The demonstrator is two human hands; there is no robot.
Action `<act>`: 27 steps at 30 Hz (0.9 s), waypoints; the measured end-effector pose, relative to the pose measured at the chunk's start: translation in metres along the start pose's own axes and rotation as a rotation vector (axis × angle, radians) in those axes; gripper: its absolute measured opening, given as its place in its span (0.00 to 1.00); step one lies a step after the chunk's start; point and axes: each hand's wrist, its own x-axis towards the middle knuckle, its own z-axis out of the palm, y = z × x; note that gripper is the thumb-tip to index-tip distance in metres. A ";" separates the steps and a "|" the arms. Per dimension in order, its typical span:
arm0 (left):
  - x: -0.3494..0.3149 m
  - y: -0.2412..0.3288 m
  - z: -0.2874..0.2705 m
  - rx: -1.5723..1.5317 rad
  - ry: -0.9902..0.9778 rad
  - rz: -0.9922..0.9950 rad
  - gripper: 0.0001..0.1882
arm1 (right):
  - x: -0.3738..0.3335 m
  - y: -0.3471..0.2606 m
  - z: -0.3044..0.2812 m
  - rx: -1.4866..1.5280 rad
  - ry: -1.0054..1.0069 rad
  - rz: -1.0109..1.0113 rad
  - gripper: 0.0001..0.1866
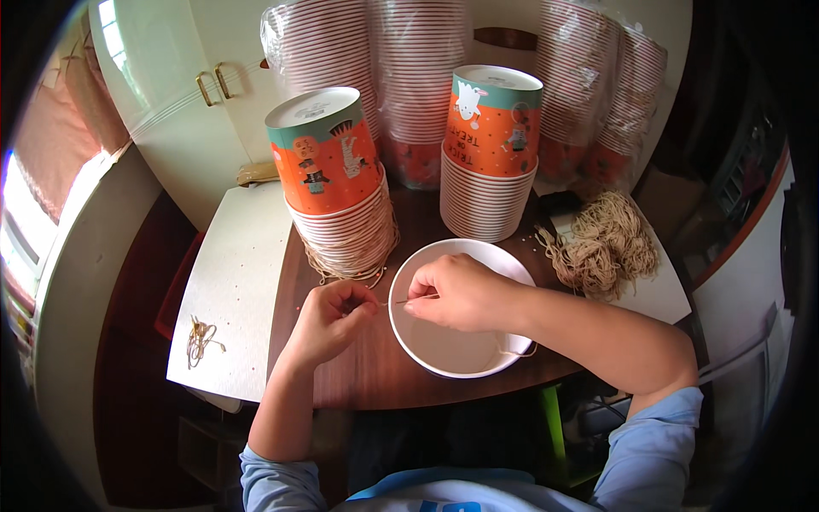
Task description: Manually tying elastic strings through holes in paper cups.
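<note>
A white paper bucket (452,354) stands mouth up on the table in front of me. Over its left rim my two hands face each other with a thin tan cord (395,302) running between them. My left hand (328,324), just outside the rim, has its fingertips pinched on the cord. Above the bucket's mouth, my right hand (452,292) is closed in a pinch on the same cord. Another piece of cord (519,352) crosses the bucket's right rim below my right forearm. The exact ends of the cord within my fingers are hidden.
Upside-down stacks of orange printed buckets rise behind, one at left (328,175) with loops of cord round it, one at right (490,145). Plastic-wrapped bucket stacks (418,77) stand farther back. A tan cord pile (610,243) lies right, cord scraps (201,341) left.
</note>
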 end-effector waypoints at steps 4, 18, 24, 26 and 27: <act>-0.003 -0.001 -0.006 0.029 0.017 -0.020 0.05 | -0.009 -0.004 0.007 -0.073 0.006 -0.058 0.27; -0.010 -0.005 -0.006 -0.198 -0.191 -0.116 0.04 | -0.028 0.016 0.001 -0.456 0.347 -0.263 0.08; 0.000 -0.016 0.015 -0.631 -0.289 -0.142 0.03 | -0.030 0.030 0.012 -0.851 0.838 -0.493 0.14; 0.002 -0.015 0.027 -0.572 -0.249 0.003 0.03 | -0.033 0.035 0.021 -0.737 0.884 -0.574 0.17; 0.003 -0.014 0.030 -0.507 -0.207 0.143 0.03 | -0.032 0.038 0.027 -0.657 0.897 -0.595 0.20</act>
